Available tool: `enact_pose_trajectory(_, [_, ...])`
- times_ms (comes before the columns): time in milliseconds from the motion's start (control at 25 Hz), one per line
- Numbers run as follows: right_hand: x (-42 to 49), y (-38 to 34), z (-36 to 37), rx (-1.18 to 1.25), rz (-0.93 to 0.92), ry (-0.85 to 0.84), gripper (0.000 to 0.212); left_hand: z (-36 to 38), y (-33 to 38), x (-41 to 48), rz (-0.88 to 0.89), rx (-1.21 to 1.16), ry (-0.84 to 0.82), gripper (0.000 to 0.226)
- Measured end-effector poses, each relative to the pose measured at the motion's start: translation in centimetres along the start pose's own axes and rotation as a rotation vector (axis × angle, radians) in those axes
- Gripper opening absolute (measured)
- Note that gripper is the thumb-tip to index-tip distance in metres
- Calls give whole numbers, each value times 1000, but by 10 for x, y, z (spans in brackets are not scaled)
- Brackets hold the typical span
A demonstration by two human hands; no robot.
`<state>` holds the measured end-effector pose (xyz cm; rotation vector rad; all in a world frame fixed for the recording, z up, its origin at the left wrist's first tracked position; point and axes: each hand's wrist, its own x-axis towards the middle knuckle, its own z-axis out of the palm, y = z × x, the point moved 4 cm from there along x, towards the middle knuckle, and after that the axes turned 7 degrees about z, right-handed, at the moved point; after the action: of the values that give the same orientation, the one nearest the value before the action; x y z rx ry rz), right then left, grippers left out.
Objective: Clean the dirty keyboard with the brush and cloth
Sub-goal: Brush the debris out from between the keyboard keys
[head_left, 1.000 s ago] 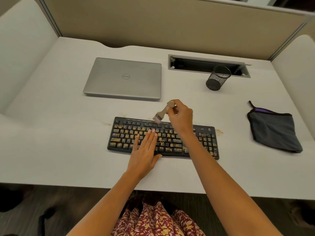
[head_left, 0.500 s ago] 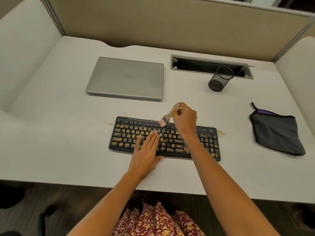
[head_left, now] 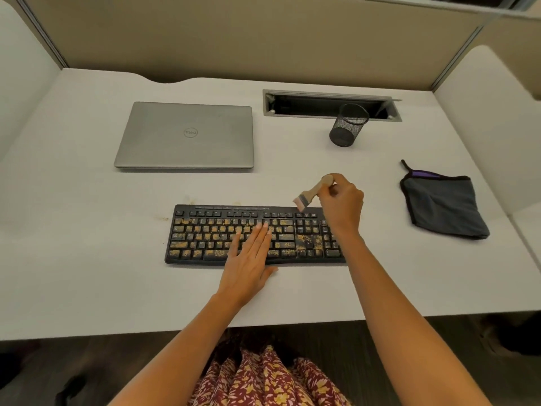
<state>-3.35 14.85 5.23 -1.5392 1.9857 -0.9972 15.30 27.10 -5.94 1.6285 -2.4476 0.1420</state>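
Closed silver laptop [head_left: 187, 136] on white desk [head_left: 73, 259], black mesh cup [head_left: 348, 124] tipped beside open cable tray [head_left: 330, 105], beige partition [head_left: 248, 36] behind, red floral skirt [head_left: 269, 379] below desk edge

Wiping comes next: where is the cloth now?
In the head view the cloth lies on the right side of the desk, apart from the keyboard, right of the right hand gripping the brush.

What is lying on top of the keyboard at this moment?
Yellow-brown crumbs lie across the keyboard; the left hand rests flat on its middle. Keys under that hand and under the right hand are hidden.
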Motion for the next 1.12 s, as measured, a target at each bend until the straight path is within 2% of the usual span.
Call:
enact_pose_trajectory(200, [-21,-19,33,93,-79,-102,11,3,9,6,22,-18,4,82])
enact_pose_trajectory(480, [-16,-23,21,-126,-137,-99,13,2,7,5,23,-14,23,80])
enact_pose_trajectory(640, [-14,-38,23,-56,-188,-115,12,6,7,3,7,-30,-10,80])
enact_pose_trajectory(840, [-20,-35,34,-170,-232,-237,14,5,6,4,4,-36,-7,81])
enact_pose_trajectory(1120, [-15,-41,30,-164,-278,-232,14,4,4,7,4,-30,1,81])
